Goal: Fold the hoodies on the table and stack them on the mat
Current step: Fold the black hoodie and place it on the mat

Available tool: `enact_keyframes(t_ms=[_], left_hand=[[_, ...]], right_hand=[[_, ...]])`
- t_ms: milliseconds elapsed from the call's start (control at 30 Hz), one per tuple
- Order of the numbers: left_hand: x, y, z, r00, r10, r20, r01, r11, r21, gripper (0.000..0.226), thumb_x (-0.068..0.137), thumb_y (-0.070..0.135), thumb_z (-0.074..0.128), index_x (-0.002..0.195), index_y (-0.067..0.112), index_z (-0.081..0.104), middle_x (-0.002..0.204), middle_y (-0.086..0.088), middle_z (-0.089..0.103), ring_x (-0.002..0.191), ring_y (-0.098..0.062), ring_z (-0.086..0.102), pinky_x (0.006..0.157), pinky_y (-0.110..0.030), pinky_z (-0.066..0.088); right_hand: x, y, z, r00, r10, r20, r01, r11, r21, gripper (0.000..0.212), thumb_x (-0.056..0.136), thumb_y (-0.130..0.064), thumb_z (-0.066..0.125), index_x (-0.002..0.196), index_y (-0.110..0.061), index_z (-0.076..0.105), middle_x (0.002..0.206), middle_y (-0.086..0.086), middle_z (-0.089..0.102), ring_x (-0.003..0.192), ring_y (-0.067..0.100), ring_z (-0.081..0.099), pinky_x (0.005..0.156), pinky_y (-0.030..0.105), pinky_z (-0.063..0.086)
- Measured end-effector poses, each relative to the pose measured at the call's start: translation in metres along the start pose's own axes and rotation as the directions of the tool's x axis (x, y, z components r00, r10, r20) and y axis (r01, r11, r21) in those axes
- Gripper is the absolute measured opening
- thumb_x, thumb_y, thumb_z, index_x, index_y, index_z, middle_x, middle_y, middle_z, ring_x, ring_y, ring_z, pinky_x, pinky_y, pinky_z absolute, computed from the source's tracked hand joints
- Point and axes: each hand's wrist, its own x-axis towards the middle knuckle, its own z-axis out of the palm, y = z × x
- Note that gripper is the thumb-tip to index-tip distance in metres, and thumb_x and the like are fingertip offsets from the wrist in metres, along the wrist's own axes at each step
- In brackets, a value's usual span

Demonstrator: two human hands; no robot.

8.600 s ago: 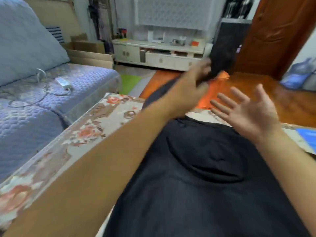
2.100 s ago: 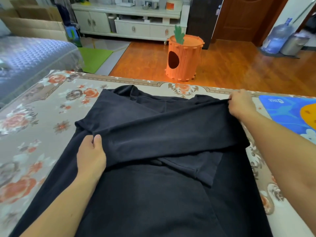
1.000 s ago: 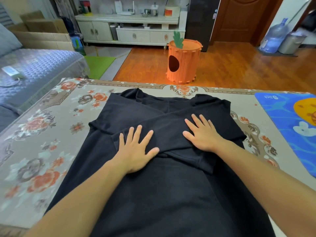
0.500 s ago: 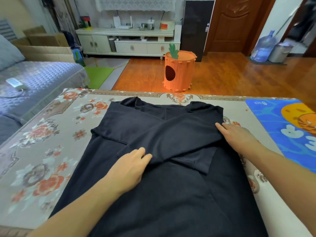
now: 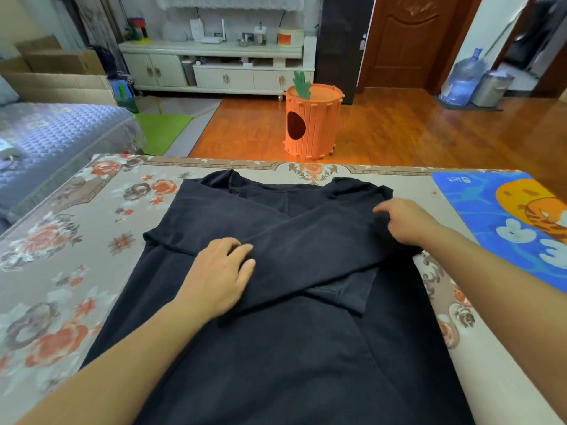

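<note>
hoodie (image 5: 276,348), soft black fabric, sleeves crossed

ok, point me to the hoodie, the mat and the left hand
hoodie (image 5: 276,348), head view, on its lower body panel.
mat (image 5: 478,210), head view, on a bare blue patch.
left hand (image 5: 219,271), head view, on the back of the hand.

A black, soft-knit hoodie (image 5: 276,348) lies spread flat on the table covered with a beige, flower-printed cloth (image 5: 61,240), its neck end toward the far edge and its body running toward the near edge. Both sleeves are folded inward and cross over the chest, the upper one slanting from the right shoulder down to the left. A blue cartoon-printed mat (image 5: 491,216) lies flat at the table's right end, just beside the hoodie.
</note>
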Motion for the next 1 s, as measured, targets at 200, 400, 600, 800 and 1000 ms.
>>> enact_keyframes(t_ms=[200,400,600,800,1000], left_hand=[[0.043,-0.004,0.026,0.936,-0.351,-0.002,0.35,0.935,0.053,0.038,0.104,0.044,0.038,0.118,0.017,0.06,0.117,-0.007,0.061,0.106,-0.031,0.053,0.084,-0.044,0.042],[0.052,-0.017,0.029,0.95,-0.312,0.016,0.31,0.948,0.073,0.033,0.106,0.04,0.036,0.082,0.019,0.04,0.076,0.005,0.053,0.066,-0.024,0.049,0.069,-0.04,0.038],[0.048,-0.017,0.037,0.973,-0.215,-0.083,0.228,0.944,0.239,0.03,0.096,0.033,0.062,0.079,0.016,0.043,0.07,-0.001,0.048,0.058,-0.029,0.049,0.053,-0.038,0.039],[0.051,0.045,0.03,0.987,0.073,-0.142,-0.062,0.995,0.08,0.047,0.098,0.045,0.045,0.137,0.024,0.061,0.146,-0.013,0.051,0.134,-0.038,0.045,0.111,-0.053,0.036],[0.032,0.051,0.052,0.952,-0.145,0.27,0.118,0.987,0.114,0.069,0.095,0.071,0.0,0.159,0.045,-0.008,0.17,0.004,-0.012,0.156,-0.023,-0.015,0.125,-0.051,-0.008]], right_hand=[[0.056,-0.008,-0.003,0.995,0.07,-0.071,-0.066,0.996,0.064,0.058,0.098,-0.001,0.037,0.152,-0.023,0.039,0.156,0.008,0.039,0.137,0.038,0.036,0.113,0.049,0.035],[0.112,0.016,0.012,0.988,0.152,0.003,-0.151,0.987,-0.057,0.031,0.103,-0.024,0.047,0.133,-0.017,0.054,0.145,0.013,0.041,0.133,0.039,0.034,0.106,0.052,0.04],[0.123,0.024,0.02,0.952,0.281,-0.12,-0.288,0.957,-0.045,0.025,0.098,-0.013,0.045,0.122,-0.014,0.054,0.131,0.018,0.05,0.12,0.039,0.045,0.089,0.047,0.047],[0.082,-0.02,0.028,0.902,-0.057,-0.428,0.063,0.998,-0.002,0.043,0.097,-0.031,0.037,0.129,-0.009,0.057,0.135,0.016,0.053,0.123,0.039,0.045,0.104,0.05,0.04],[0.043,-0.02,0.061,0.994,0.044,0.099,-0.045,0.999,0.003,0.07,0.097,-0.069,0.005,0.159,-0.038,0.004,0.168,-0.005,-0.003,0.155,0.022,-0.004,0.124,0.048,-0.003]])
